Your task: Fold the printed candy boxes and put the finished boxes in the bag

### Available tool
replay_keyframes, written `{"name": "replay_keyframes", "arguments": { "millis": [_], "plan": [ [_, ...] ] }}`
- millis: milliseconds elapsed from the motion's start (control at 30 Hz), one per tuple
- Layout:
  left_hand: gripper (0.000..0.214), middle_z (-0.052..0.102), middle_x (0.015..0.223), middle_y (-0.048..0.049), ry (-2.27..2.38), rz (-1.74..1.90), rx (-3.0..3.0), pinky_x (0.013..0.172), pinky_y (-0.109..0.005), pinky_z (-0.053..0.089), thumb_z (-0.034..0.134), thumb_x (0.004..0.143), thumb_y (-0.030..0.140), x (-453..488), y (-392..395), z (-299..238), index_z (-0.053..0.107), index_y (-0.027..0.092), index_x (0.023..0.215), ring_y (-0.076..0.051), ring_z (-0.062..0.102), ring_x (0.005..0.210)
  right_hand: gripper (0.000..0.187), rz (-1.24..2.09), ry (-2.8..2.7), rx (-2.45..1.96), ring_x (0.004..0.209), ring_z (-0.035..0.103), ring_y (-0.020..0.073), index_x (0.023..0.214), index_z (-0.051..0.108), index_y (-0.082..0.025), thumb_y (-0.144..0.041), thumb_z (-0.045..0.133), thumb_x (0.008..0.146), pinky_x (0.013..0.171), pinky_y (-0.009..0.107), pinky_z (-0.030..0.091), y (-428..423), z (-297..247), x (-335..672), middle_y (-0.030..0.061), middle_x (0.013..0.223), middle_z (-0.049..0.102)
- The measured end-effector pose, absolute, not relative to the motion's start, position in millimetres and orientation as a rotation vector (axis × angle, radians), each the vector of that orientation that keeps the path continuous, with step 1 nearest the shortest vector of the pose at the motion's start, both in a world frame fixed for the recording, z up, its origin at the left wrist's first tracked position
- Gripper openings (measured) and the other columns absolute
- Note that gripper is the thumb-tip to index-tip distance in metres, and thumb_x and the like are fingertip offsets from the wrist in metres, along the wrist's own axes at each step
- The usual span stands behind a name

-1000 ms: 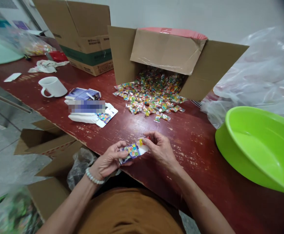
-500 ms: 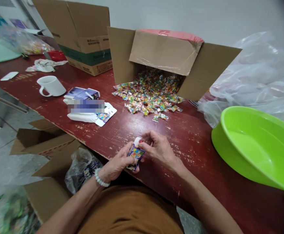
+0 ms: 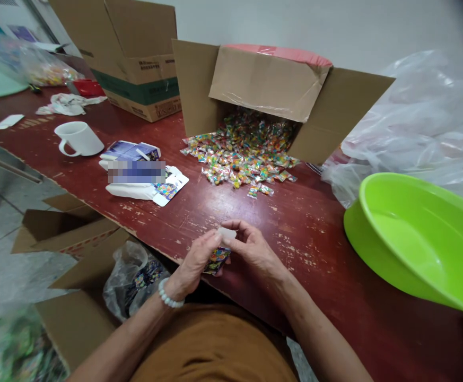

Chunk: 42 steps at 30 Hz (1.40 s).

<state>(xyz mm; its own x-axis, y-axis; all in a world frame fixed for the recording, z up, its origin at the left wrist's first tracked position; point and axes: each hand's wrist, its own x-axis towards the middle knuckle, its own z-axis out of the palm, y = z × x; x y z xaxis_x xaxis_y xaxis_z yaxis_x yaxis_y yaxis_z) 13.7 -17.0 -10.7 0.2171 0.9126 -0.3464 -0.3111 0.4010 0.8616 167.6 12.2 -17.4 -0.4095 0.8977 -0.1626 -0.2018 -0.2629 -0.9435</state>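
Close to the table's front edge, my left hand (image 3: 199,260) is wrapped round a small printed carton (image 3: 217,259), purple with bright colours. The carton's white end flap (image 3: 227,233) stands up at its top. My right hand (image 3: 251,244) is closed at that end, thumb and fingers pinching about the flap. Part of the carton is hidden by my fingers. Beyond my hands, many small wrapped candies (image 3: 239,167) spill from a cardboard box (image 3: 271,79) lying on its side. To the left lies a stack of flat printed cartons (image 3: 171,190), partly blurred out.
A green basin (image 3: 358,228) stands at the right, before clear plastic bags (image 3: 410,116). A white mug (image 3: 80,139) and a tall cardboard box (image 3: 136,74) are at the left. Below the table edge, an open carton holds a plastic bag (image 3: 123,276) of small dark packets.
The small carton has tipped, so its white flap now points toward my right hand. My left thumb has moved up to the flap end, and my right fingers have closed in there.
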Motion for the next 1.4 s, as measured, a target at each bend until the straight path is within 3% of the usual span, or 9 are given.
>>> {"name": "replay_keyframes", "arguments": {
  "millis": [100,233,400,667,800,900,1033,1133,1400],
  "plan": [
    [0.051,0.067,0.063,-0.0035,0.974,0.913,0.663,0.036,-0.020,0.047,0.063,0.084,0.062,15.1,-16.6,-10.3,0.065,0.014,0.101,-0.012,0.058,0.040,0.026,1.507,-1.312,-1.016,0.052,0.059,0.0123,0.088,0.069,-0.020,-0.045,0.073,0.083,0.050,0.026,0.048,9.7,-16.1,164.4,0.0021,0.079,0.069],
    [0.057,0.067,0.064,-0.0053,0.837,0.781,0.431,0.036,-0.029,0.053,0.046,0.091,0.066,10.2,-13.8,-11.6,0.065,0.013,0.103,-0.018,0.062,0.040,0.019,1.044,-1.690,-0.969,0.079,0.069,0.0187,0.089,0.076,-0.023,-0.037,0.064,0.091,0.073,0.031,0.054,8.5,-12.2,168.3,0.0058,0.088,0.076],
    [0.057,0.069,0.068,-0.0032,0.783,0.846,0.427,0.036,-0.030,0.053,0.037,0.096,0.063,9.0,-13.0,-13.7,0.054,0.023,0.133,-0.019,0.063,0.041,0.015,1.429,-1.473,-1.007,0.055,0.063,0.0105,0.081,0.071,-0.019,-0.034,0.069,0.085,0.054,0.025,0.052,8.5,-8.6,165.3,0.0069,0.105,0.076],
    [0.072,0.072,0.071,-0.0071,0.833,0.902,0.516,0.036,-0.023,0.047,0.043,0.089,0.073,9.3,-14.6,-12.7,0.061,0.017,0.131,-0.014,0.059,0.039,0.027,1.648,-1.187,-1.067,0.042,0.054,0.0078,0.075,0.065,-0.016,-0.040,0.077,0.077,0.041,0.024,0.046,11.6,1.2,156.3,0.0076,0.093,0.076],
    [0.049,0.070,0.067,-0.0034,0.878,0.921,0.437,0.037,-0.023,0.048,0.058,0.089,0.057,4.2,-13.3,-13.0,0.069,0.017,0.115,-0.015,0.061,0.044,0.013,1.313,-1.535,-0.937,0.083,0.070,0.0186,0.081,0.070,-0.021,-0.034,0.070,0.085,0.079,0.035,0.057,3.2,-4.2,157.4,0.0061,0.101,0.075],
    [0.028,0.071,0.076,-0.0025,0.879,0.968,0.325,0.044,-0.022,0.052,0.065,0.088,0.039,2.0,-11.1,-11.1,0.071,0.018,0.105,-0.014,0.065,0.055,0.016,1.156,-1.684,-0.874,0.117,0.061,0.0238,0.095,0.070,-0.024,-0.030,0.076,0.081,0.104,0.043,0.046,-3.1,-11.5,154.8,0.0075,0.112,0.070],
    [0.042,0.071,0.080,-0.0034,0.942,0.993,0.472,0.043,-0.024,0.051,0.061,0.088,0.042,-12.2,-13.7,-5.3,0.066,0.019,0.123,-0.014,0.063,0.052,0.032,1.416,-1.591,-0.955,0.102,0.064,0.0191,0.108,0.067,-0.026,-0.036,0.075,0.079,0.087,0.034,0.054,-7.5,-19.6,153.7,0.0068,0.125,0.060],
    [0.055,0.068,0.072,-0.0020,1.180,1.126,0.694,0.047,-0.025,0.051,0.060,0.086,0.051,-48.0,-24.0,-4.5,0.062,0.017,0.129,-0.014,0.061,0.049,0.046,1.520,-1.373,-1.093,0.086,0.062,0.0158,0.123,0.059,-0.028,-0.041,0.072,0.081,0.076,0.030,0.054,-5.1,-26.2,163.0,0.0034,0.108,0.065],
    [0.058,0.072,0.100,-0.0082,2.096,1.309,0.960,0.088,-0.034,0.050,0.060,0.082,0.060,-179.9,-69.0,-31.7,0.068,0.015,0.118,-0.023,0.065,0.097,0.049,1.502,-1.258,-1.206,0.085,0.063,0.0179,0.117,0.060,-0.024,-0.046,0.077,0.076,0.075,0.034,0.056,1.1,-54.5,183.3,0.0052,0.102,0.066]
  ]
}}
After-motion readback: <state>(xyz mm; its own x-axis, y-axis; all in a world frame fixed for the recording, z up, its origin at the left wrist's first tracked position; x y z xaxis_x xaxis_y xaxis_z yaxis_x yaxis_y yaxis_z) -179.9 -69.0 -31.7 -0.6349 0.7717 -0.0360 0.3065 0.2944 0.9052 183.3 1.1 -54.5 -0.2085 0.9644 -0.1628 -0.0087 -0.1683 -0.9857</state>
